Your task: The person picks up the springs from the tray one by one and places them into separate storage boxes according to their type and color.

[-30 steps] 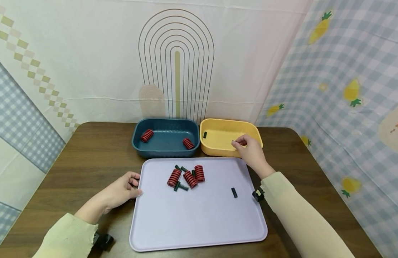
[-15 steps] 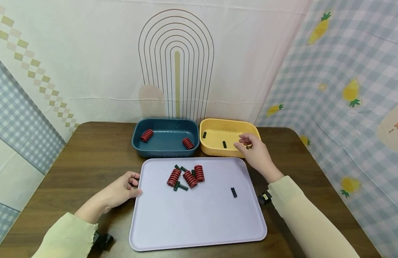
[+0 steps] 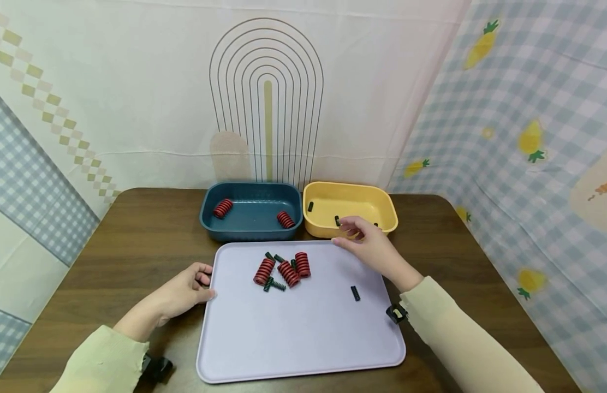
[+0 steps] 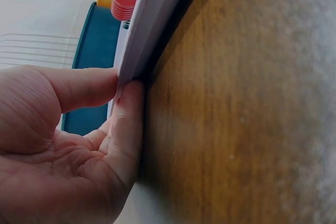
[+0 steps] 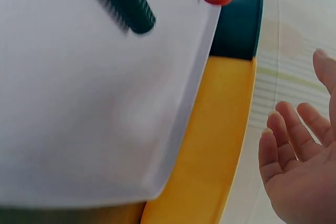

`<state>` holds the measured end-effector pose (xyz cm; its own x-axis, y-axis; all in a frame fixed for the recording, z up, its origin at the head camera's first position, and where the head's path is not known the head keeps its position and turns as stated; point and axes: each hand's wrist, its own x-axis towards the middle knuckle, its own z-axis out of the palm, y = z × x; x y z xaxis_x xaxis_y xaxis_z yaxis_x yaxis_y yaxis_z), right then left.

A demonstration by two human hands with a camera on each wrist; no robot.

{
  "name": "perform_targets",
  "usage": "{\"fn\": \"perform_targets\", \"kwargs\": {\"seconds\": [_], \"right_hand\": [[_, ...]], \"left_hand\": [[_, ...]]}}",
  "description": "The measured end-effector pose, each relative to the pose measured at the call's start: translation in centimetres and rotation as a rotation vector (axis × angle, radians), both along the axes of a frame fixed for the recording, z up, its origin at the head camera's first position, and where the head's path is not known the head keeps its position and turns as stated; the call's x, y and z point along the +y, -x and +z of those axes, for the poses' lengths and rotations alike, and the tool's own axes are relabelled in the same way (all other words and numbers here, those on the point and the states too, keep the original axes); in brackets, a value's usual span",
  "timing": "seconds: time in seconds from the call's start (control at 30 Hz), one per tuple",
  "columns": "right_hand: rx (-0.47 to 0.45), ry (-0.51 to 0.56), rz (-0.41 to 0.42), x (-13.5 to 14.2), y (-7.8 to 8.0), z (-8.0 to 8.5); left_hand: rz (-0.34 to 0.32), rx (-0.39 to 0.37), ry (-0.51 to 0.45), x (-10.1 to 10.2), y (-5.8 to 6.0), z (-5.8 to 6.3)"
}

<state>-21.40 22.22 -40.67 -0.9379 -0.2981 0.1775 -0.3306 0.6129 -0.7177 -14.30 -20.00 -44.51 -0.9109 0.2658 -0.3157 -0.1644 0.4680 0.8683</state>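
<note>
My left hand (image 3: 188,289) pinches the left rim of the pale lilac tray (image 3: 303,338), thumb on top and index finger against its outer side in the left wrist view. My right hand (image 3: 369,248) hovers over the tray's far edge, fingers loosely bent, holding nothing. On the tray, red coil springs (image 3: 263,271) and small green springs (image 3: 279,285) lie in a cluster. A lone dark green spring (image 3: 355,293) lies to the right. The yellow bin (image 3: 323,231) contains small dark green springs (image 3: 310,206); my right hand partly hides its front.
A dark blue bin (image 3: 249,235) stands left of the yellow one, behind the tray, with two red springs (image 3: 222,208) inside. All rest on a brown wooden table (image 3: 151,234). A patterned cloth (image 3: 176,109) hangs behind the table, and a checked one (image 3: 510,164) at the right.
My right hand released a green spring into the yellow bin, then drew back toward the tray and left. The left hand stays at the tray's rim.
</note>
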Motion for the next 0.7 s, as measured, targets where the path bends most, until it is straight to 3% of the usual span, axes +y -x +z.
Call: {"fn": "perform_targets", "kwargs": {"seconds": [0.2,0.7], "right_hand": [[-0.088,-0.037,0.084,-1.5,-0.5,-0.7],[-0.158,-0.13,0.192,-4.2,-1.5,-2.3]], "left_hand": [[0.008,-0.008,-0.005,-0.1,0.1,-0.1],[0.017,-0.005,-0.006,0.0,0.1,-0.2]]}}
